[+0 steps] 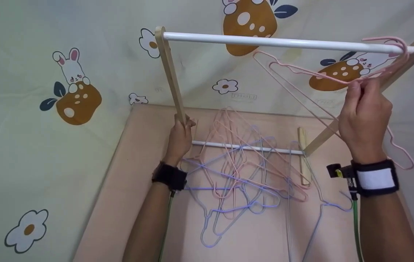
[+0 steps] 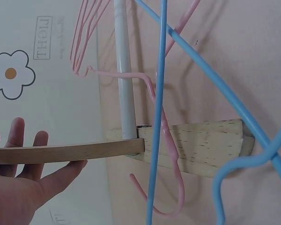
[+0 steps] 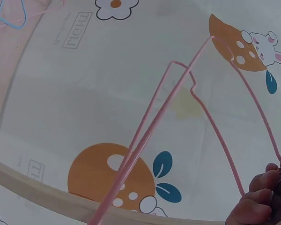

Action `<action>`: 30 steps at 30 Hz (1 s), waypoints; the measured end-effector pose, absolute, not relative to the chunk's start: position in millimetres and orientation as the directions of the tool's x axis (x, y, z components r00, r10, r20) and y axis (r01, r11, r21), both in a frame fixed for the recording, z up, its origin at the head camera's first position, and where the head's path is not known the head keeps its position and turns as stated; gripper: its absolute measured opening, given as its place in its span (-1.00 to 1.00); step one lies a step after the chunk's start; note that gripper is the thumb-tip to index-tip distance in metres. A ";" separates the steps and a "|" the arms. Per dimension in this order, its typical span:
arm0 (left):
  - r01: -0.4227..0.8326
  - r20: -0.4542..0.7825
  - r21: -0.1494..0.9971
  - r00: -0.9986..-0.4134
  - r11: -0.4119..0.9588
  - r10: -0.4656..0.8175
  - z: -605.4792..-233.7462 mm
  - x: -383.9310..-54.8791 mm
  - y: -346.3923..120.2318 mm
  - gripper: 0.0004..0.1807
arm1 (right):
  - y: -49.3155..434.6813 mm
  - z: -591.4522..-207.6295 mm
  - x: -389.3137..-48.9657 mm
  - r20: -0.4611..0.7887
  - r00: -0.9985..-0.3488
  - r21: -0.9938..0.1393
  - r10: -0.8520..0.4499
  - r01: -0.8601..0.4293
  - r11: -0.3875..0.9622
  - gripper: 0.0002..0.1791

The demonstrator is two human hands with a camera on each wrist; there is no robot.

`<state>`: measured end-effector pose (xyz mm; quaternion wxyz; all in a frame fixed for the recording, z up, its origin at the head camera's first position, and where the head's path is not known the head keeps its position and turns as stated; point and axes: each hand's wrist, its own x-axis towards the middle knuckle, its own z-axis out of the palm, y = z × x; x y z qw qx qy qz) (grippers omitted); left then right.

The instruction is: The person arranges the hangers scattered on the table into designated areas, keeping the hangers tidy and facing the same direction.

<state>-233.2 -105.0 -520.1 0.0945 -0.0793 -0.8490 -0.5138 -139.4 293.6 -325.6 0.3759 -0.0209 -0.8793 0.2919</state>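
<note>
Up at the right end of the white rail (image 1: 283, 43), here are the pink hangers (image 1: 312, 72), at least 2 of them, with their hooks curling at the rail beside the right wooden post (image 1: 403, 69). Whether they bear on it, I can't tell. The right hand (image 1: 365, 120) pinches them just below the hooks, thumb and fingers closed on the wire, the long sides slanting away beneath the rail.

Over on the other side, the left hand (image 1: 181, 140) grips the left wooden post (image 1: 172, 76) low down, fingers on both sides of the wood. Between the 2 posts runs a lower white bar (image 1: 287, 151), near the worktop (image 1: 250, 240), with a wooden foot (image 1: 303, 160) at its right end.

And look at that tangle! Pink, blue and violet hangers (image 1: 243, 182) sprawl across the worktop, crossing over the lower bar, some hooks pointing towards the person. Behind it all hangs a pale sheet (image 1: 112, 47) printed with rabbits and flowers.
</note>
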 end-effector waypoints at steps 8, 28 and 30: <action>0.242 0.245 0.867 -0.968 0.435 0.051 -519.5 -231.5 -106.1 -0.81 | 291.5 -329.1 -139.5 0.663 -0.711 -0.475 0.234 -0.158 0.865 -0.46; 0.225 0.232 0.874 -0.972 0.432 0.037 -519.3 -231.3 -105.3 -0.81 | 291.3 -332.6 -135.9 0.635 -0.718 -0.483 0.287 -0.079 0.872 -0.39; 0.225 0.231 0.873 -0.972 0.432 0.039 -519.0 -231.7 -105.0 -0.81 | 291.2 -332.5 -134.9 0.642 -0.706 -0.486 0.298 -0.075 0.871 -0.41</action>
